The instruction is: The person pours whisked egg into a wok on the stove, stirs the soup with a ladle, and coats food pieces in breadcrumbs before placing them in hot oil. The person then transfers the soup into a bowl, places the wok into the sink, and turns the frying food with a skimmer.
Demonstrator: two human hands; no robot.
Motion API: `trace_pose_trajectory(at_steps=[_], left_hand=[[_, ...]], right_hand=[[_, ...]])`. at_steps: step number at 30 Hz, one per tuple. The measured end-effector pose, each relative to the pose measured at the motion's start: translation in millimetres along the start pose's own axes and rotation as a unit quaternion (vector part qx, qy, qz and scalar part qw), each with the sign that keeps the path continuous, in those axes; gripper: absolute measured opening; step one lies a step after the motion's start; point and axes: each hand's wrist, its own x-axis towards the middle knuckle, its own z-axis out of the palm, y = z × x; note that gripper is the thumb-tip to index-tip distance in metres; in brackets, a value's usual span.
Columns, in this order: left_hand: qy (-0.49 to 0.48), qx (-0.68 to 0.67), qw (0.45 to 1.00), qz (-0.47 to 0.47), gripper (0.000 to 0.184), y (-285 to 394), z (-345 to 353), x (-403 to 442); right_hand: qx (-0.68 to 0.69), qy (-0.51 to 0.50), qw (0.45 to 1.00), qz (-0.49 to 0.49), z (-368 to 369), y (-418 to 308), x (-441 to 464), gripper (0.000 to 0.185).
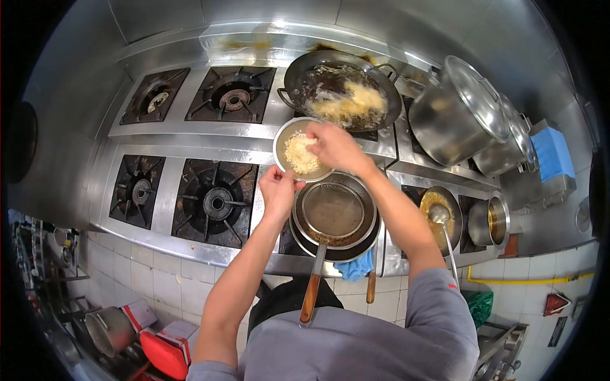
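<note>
My left hand (278, 192) pinches the near rim of a metal bowl (279, 141), which is tilted beside the wok. Inside the bowl lie pale yellow chopped bits (298, 155) that look like minced garlic. My right hand (333, 147) reaches over the bowl's right side, its fingers curled together among the bits; the fingertips are partly hidden. Just beyond, a large black wok (295, 73) holds bubbling oil with a pale golden foaming mass (352, 105). Under my forearms, a round strainer (332, 213) with a wooden handle (310, 298) rests over a pan (372, 238).
Several burners (217, 202) with iron grates are on the left. Large lidded pots (445, 120) stand at the right back. A pan with a ladle (438, 214) and a metal pot (480, 222) sit at the right. A blue cloth (354, 267) hangs at the front edge.
</note>
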Motion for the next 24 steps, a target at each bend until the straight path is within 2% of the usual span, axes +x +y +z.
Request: trace_pose_trajectory(at_steps=[2, 3, 5, 7, 8, 9, 11, 13, 15, 17, 20, 22, 24], left_hand=[[0.008, -0.011, 1.0, -0.019, 0.018, 3.4, 3.6, 5.1], [0.009, 0.0, 1.0, -0.016, 0.016, 4.7, 4.9, 8.1], [0.012, 0.009, 1.0, -0.014, 0.014, 6.2, 4.5, 9.6], [0.027, 0.02, 0.999, -0.018, 0.014, 6.8, 3.0, 9.6], [0.028, 0.02, 0.999, -0.019, 0.014, 5.6, 2.0, 7.9], [0.025, 0.007, 0.999, -0.019, 0.014, 3.3, -0.3, 4.3], [0.024, -0.007, 1.0, -0.016, 0.014, 1.9, -4.1, -0.4], [0.017, -0.012, 1.0, -0.019, 0.01, 0.8, -4.3, -5.7], [0.014, -0.005, 1.0, -0.015, 0.008, 4.9, -5.5, -12.3], [0.01, 0.006, 1.0, 0.011, 0.008, 5.7, -6.0, -15.1], [0.019, 0.024, 0.999, 0.037, 0.01, 6.3, -8.4, -17.2], [0.025, 0.031, 0.998, 0.051, 0.011, 2.4, -8.6, -16.6], [0.031, 0.06, 0.994, 0.084, 0.014, -0.9, -6.2, -16.2]], right_hand=[[0.03, 0.012, 0.999, 0.028, -20.7, 3.1, 8.4, 0.02], [0.025, -0.011, 0.996, 0.08, -36.9, -2.7, 13.7, 0.021], [0.056, 0.036, 0.996, 0.066, -51.1, 18.6, 21.9, 0.02], [0.031, 0.04, 0.991, 0.124, -64.3, 34.4, 30.8, 0.021], [-0.023, 0.019, 0.985, 0.169, -72.6, 32.6, 35.3, 0.023], [-0.022, 0.017, 0.985, 0.169, -69.8, 50.3, 38.0, 0.023], [-0.112, -0.022, 0.971, 0.21, -50.4, 107.2, 41.1, 0.022], [-0.125, -0.005, 0.971, 0.204, -33.5, 156.6, 32.5, 0.023], [-0.139, 0.011, 0.97, 0.199, -31.4, 149.0, 35.5, 0.024], [-0.16, 0.075, 0.952, 0.249, -40.2, 130.0, 32.3, 0.026], [-0.079, 0.176, 0.971, 0.138, -34.9, 52.5, 27.1, 0.022], [0.017, 0.128, 0.987, 0.1, -7.8, 2.4, 10.9, 0.02], [-0.036, 0.104, 0.991, 0.077, 23.5, -24.5, -4.0, 0.03]])
